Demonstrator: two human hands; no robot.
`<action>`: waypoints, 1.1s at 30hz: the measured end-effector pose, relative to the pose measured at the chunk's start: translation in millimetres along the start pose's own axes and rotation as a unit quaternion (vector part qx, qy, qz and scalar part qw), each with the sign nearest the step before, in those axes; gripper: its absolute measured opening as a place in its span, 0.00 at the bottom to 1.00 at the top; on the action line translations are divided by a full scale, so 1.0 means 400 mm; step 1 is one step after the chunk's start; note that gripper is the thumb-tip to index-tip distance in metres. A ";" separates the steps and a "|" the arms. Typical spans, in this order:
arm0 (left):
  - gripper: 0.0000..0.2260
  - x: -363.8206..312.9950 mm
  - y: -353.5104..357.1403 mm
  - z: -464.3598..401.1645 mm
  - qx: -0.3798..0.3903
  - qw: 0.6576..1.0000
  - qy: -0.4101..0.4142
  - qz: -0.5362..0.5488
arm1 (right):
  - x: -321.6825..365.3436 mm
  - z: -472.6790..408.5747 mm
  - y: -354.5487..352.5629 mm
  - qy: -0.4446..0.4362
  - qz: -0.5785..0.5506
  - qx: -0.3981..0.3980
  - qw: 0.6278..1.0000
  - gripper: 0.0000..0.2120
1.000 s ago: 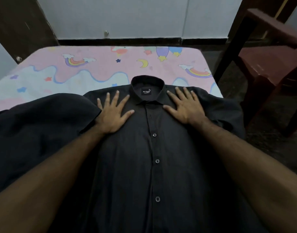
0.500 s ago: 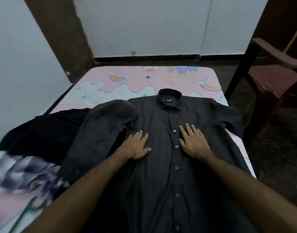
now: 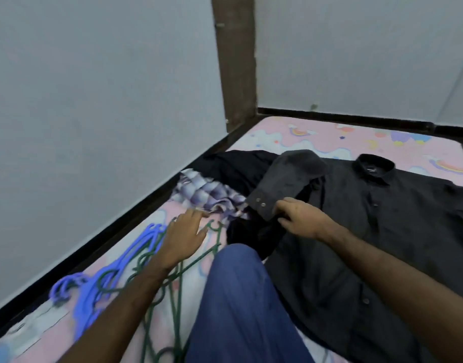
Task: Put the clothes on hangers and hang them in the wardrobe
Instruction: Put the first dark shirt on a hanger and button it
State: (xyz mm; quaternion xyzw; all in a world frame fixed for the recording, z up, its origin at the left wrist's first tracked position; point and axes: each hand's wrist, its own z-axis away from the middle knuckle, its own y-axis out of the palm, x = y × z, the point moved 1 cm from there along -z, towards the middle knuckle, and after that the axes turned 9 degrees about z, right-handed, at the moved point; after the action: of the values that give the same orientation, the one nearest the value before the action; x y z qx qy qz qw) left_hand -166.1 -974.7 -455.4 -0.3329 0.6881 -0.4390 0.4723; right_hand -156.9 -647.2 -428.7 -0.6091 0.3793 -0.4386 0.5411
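The left hand [image 3: 184, 235] reaches forward on the left, palm down, its fingers [image 3: 196, 214] straight and slightly spread, the bare forearm running back toward the near left corner. The right hand [image 3: 302, 221] sits further right and a little farther out, its fingers curled and pinching dark cloth at their tips, with the bare right forearm stretching back to the near right edge. A bent knee in blue trousers [image 3: 240, 297] rises between the two arms.

the dark shirt [image 3: 382, 218] runs off the right and bottom edges. the green hangers [image 3: 172, 279] pass under the left hand [image 3: 184, 235] and forearm — how many cannot be told. the blue hangers [image 3: 107, 279] are smeared by blur, as is the patterned garment [image 3: 209, 196].
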 end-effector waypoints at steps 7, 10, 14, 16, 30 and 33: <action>0.26 0.166 0.053 0.207 0.095 0.983 -0.083 -0.133 | 0.292 -0.105 0.003 -0.134 -0.021 0.047 0.990 0.11; 0.26 0.162 0.061 0.218 0.051 0.987 -0.045 -0.143 | 0.343 -0.114 0.025 -0.155 -0.011 0.077 0.985 0.13; 0.13 0.129 0.060 0.225 0.077 0.980 -0.015 -0.182 | 0.382 -0.120 0.037 -0.158 -0.002 0.096 0.983 0.13; 0.07 0.134 0.055 0.220 0.057 0.985 -0.015 -0.162 | 0.393 -0.122 0.040 -0.159 -0.003 0.094 0.983 0.14; 0.15 0.137 -0.159 0.189 -0.100 0.987 0.124 -0.016 | 0.482 -0.166 0.055 -0.183 0.080 -0.041 0.979 0.29; 0.15 0.077 -0.244 0.148 -0.095 0.976 0.194 0.001 | 0.492 -0.172 0.002 -0.182 0.087 -0.092 0.975 0.17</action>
State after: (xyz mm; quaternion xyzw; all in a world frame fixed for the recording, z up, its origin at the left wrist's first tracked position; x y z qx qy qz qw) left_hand -116.5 -1057.2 -386.7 -0.2844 0.8051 -0.4277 0.2966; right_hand -157.3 -853.9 -403.2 -0.6904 0.3651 -0.2351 0.5786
